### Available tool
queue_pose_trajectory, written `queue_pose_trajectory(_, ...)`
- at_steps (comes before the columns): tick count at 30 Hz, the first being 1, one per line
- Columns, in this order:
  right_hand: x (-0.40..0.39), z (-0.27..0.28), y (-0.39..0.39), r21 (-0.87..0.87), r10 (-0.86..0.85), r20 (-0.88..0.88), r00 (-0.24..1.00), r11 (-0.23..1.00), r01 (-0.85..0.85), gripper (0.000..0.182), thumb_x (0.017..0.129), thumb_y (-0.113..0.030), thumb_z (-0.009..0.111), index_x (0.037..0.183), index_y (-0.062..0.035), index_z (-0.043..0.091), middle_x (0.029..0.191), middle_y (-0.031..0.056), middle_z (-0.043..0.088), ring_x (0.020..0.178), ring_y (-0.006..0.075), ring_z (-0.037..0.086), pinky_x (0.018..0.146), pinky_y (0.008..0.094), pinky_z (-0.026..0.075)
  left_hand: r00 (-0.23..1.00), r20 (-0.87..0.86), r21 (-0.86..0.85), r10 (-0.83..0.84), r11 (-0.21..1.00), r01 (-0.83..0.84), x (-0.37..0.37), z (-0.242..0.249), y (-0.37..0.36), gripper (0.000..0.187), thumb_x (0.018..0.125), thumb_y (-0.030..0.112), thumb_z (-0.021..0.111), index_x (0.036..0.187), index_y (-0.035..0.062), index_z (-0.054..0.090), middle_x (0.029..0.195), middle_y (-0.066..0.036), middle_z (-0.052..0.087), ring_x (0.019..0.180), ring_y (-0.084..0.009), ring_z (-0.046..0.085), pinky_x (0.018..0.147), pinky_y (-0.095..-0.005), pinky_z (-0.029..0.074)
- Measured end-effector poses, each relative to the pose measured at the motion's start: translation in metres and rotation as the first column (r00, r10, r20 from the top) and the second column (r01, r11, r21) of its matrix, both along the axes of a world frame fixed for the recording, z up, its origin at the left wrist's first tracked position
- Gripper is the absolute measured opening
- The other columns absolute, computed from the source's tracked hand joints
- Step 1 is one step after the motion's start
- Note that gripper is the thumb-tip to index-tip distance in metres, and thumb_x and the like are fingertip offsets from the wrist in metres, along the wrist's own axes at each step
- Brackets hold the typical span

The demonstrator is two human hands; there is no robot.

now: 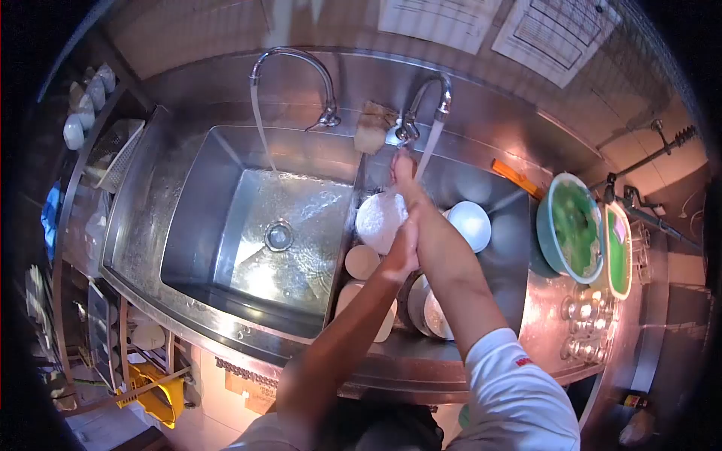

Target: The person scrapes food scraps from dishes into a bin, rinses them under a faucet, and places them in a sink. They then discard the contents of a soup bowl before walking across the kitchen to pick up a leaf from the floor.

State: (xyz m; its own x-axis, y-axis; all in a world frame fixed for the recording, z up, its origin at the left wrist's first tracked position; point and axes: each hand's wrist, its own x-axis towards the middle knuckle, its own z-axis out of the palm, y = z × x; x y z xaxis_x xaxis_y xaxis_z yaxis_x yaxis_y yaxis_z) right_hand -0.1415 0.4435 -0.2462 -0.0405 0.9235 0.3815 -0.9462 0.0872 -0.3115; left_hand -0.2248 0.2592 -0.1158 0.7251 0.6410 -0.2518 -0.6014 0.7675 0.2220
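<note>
My right hand (403, 167) reaches up to the lever of the right faucet (407, 134), its fingers closed around it. Water runs from that faucet's spout just right of the hand. Below, my left hand (406, 244) is at the right edge of a wet white bowl (380, 223); my right forearm crosses close by and its fingers are mostly hidden. Other white dishes lie around in the right basin: a round bowl (470, 225), a small round dish (362, 261), a squarish dish (383, 319) and stacked bowls (432, 312).
The left faucet (297, 54) also runs, into the left basin (248, 225). A brown sponge-like block (372, 128) sits between the faucets. On the right are an orange-handled tool (517, 178), a teal basin of green liquid (571, 225), a green-filled tray (620, 252) and several glasses (583, 327).
</note>
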Motion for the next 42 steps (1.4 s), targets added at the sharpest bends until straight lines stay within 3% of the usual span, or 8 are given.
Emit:
queue_pose_trajectory(5, 0.003, 0.067, -0.072, 0.197, -0.091, 0.98, -0.176, 0.532, 0.824, 0.031, 0.085, -0.025, 0.038, 0.083, -0.0023, 0.059, 0.079, 0.014, 0.06, 0.058, 0.0237, 0.054, 0.049, 0.0335, 0.043, 0.89, -0.451, 0.033, 0.063, 0.998, -0.054, 0.038, -0.028, 0.063, 0.034, 0.078, 0.04, 0.055, 0.096, 0.0113, 0.051, 0.088, -0.005, 0.055, 0.074, -0.018, 0.054, 0.068, -0.0342, 0.046)
queue_pose_trajectory(7, 0.023, 0.065, -0.082, -0.449, -0.288, 0.634, 0.718, 0.619, 0.645, 0.028, 0.083, -0.025, 0.044, 0.077, -0.0014, 0.059, 0.079, 0.0147, 0.06, 0.061, 0.0231, 0.056, 0.049, 0.0325, 0.043, 0.923, -0.383, 0.025, 0.045, 0.999, -0.039, 0.048, -0.023, 0.084, 0.037, 0.079, 0.04, 0.053, 0.102, 0.0115, 0.05, 0.094, -0.006, 0.054, 0.078, -0.02, 0.054, 0.069, -0.0345, 0.045)
queue_pose_trajectory(13, 0.007, 0.071, -0.027, -0.691, 0.096, 0.304, 0.948, 0.707, 0.15, 0.02, 0.077, -0.017, 0.048, 0.083, 0.0012, 0.052, 0.077, 0.0165, 0.057, 0.069, 0.0225, 0.056, 0.056, 0.0324, 0.045, 0.247, -0.828, 0.561, 0.504, 0.733, 0.384, -0.016, -0.058, 0.097, 0.042, 0.081, 0.037, 0.048, 0.107, 0.0032, 0.051, 0.107, -0.015, 0.054, 0.096, -0.0245, 0.053, 0.077, -0.0326, 0.042)
queue_pose_trajectory(18, 0.081, 0.177, -0.034, -0.579, -0.254, -0.219, 0.942, 0.811, 0.084, 0.021, 0.074, -0.016, 0.042, 0.076, 0.0027, 0.05, 0.07, 0.0156, 0.054, 0.064, 0.0257, 0.052, 0.054, 0.0338, 0.044, 0.515, -0.643, 0.764, 0.567, 0.529, 0.37, -0.178, -0.017, 0.001, 0.022, 0.078, 0.007, 0.056, 0.099, 0.0, 0.054, 0.088, -0.009, 0.06, 0.086, -0.016, 0.057, 0.075, -0.0267, 0.044)
queue_pose_trajectory(26, 0.053, 0.087, -0.053, -0.815, 0.318, 0.272, 0.908, 0.579, 0.042, 0.024, 0.078, -0.017, 0.042, 0.082, 0.0067, 0.047, 0.077, 0.0164, 0.054, 0.077, 0.0275, 0.056, 0.072, 0.0416, 0.048, -0.448, -0.554, 0.418, 0.702, 0.699, 0.58, -0.301, 0.01, -0.121, 0.029, 0.08, 0.016, 0.053, 0.104, 0.0, 0.051, 0.106, -0.017, 0.052, 0.104, -0.0294, 0.046, 0.089, -0.0396, 0.033)
queue_pose_trajectory(34, 0.102, 0.123, -0.011, -0.551, 0.203, -0.65, 0.732, 0.537, -0.639, 0.036, 0.077, -0.034, 0.049, 0.083, 0.0016, 0.049, 0.073, 0.0137, 0.054, 0.06, 0.0195, 0.053, 0.054, 0.0301, 0.045, -0.723, -0.386, 0.198, 0.572, 0.817, 0.541, -0.29, -0.022, -0.198, 0.04, 0.081, 0.029, 0.048, 0.114, 0.0063, 0.046, 0.121, -0.01, 0.044, 0.122, -0.0312, 0.027, 0.097, -0.0533, 0.013)
queue_pose_trajectory(36, 0.085, 0.116, -0.049, -0.726, 0.234, 0.205, 0.95, 0.688, -0.013, 0.028, 0.078, -0.029, 0.048, 0.075, -0.0018, 0.053, 0.066, 0.0086, 0.054, 0.053, 0.0147, 0.051, 0.046, 0.0266, 0.04, -0.724, -0.362, 0.317, 0.588, 0.808, 0.497, -0.284, -0.02, -0.191, 0.038, 0.08, 0.026, 0.048, 0.113, 0.0075, 0.048, 0.12, -0.008, 0.046, 0.122, -0.0288, 0.029, 0.098, -0.0511, 0.012)
queue_pose_trajectory(42, 0.127, -0.13, -0.175, -0.346, 0.191, 0.602, -0.775, 0.937, -0.039, 0.016, 0.073, -0.019, 0.05, 0.069, -0.0068, 0.058, 0.065, 0.0119, 0.058, 0.059, 0.0231, 0.057, 0.05, 0.0346, 0.045, -0.734, -0.363, 0.239, 0.574, 0.818, 0.522, -0.291, -0.024, -0.191, 0.035, 0.08, 0.023, 0.047, 0.111, 0.0073, 0.049, 0.119, -0.008, 0.047, 0.12, -0.0271, 0.032, 0.099, -0.0469, 0.013)
